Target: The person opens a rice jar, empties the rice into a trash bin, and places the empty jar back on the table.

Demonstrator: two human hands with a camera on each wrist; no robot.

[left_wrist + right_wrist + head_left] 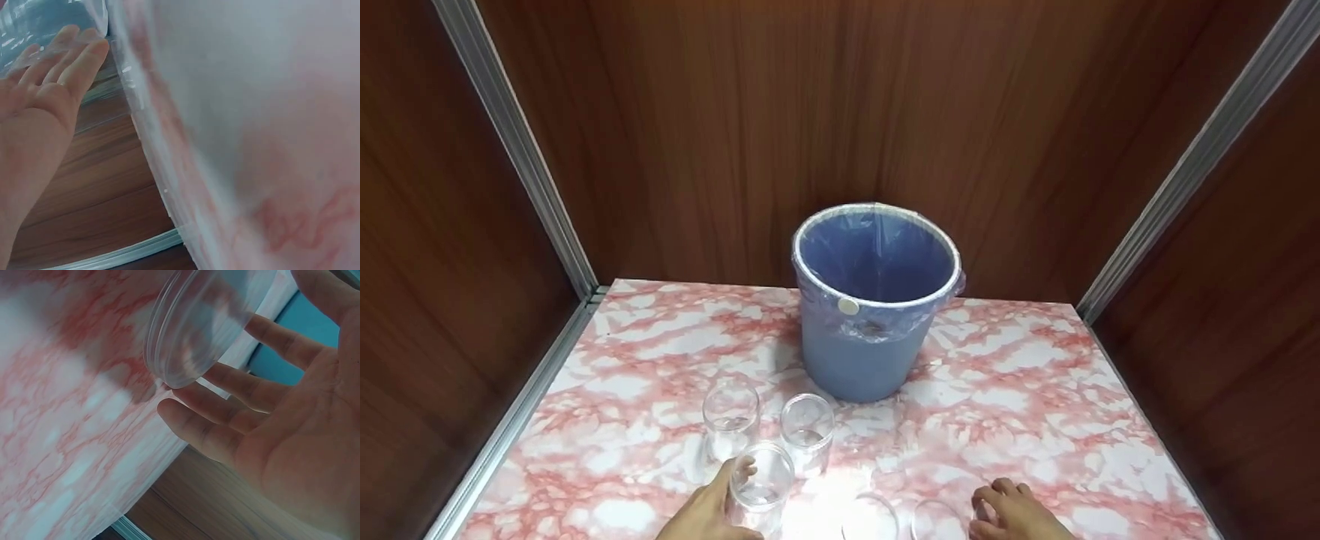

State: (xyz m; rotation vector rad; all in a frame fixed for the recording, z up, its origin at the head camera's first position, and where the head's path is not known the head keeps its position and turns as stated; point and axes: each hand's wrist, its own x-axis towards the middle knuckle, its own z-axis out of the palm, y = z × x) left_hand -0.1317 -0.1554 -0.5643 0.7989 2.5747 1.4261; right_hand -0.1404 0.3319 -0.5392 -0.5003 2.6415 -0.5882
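In the head view, my left hand (712, 506) is beside a clear plastic jar (763, 495), fingers on its far left side and thumb on the near side. The left wrist view shows that hand's fingers (76, 67) extended behind clear plastic. Two more clear jars (731, 420) (808, 435) stand just beyond. My right hand (1014, 516) is low at the right. In the right wrist view, its fairly straight fingers (225, 405) lie against a clear jar (197, 332), thumb apart. Two faint round rims (870, 517) (937, 520) show left of that hand, their lower parts cut off.
A blue bin (855, 367) lined with a thin clear bag stands at the back middle of the red-and-white marbled table (645, 390). Brown wood-look panels (720, 135) with metal edge strips (536, 157) enclose the back and sides.
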